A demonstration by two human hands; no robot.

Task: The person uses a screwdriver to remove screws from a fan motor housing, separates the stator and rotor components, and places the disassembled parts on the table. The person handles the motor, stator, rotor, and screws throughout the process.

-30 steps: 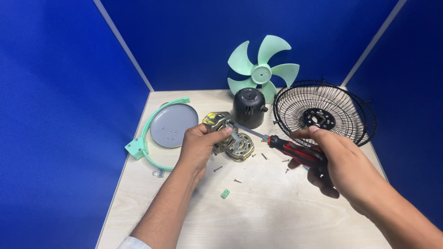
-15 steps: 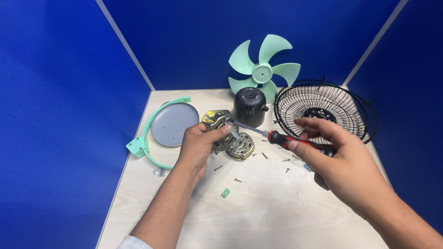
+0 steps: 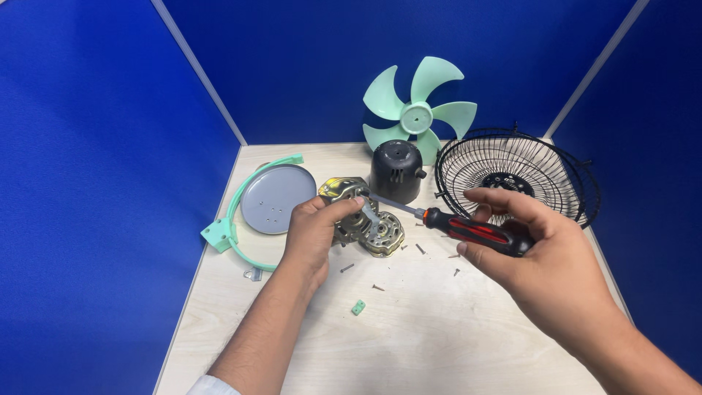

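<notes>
View: my head camera, only one | Facing: down and forward over the pale wooden table point(image 3: 453, 344) toward the blue corner walls point(image 3: 95, 146) | Range: close, at arm's reach

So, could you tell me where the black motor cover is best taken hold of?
Grip the motor cover around its rounded sides from above. It stands upright on the table with its domed top free. Come from the front: the fan blade leans behind it, and the grille crowds its right.

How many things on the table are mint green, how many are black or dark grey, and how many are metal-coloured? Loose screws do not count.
Mint green: 3, fan blade, ring bracket, small clip
Black or dark grey: 2, wire guard, motor cover
Metal-coloured: 1, motor
Total: 6
</notes>
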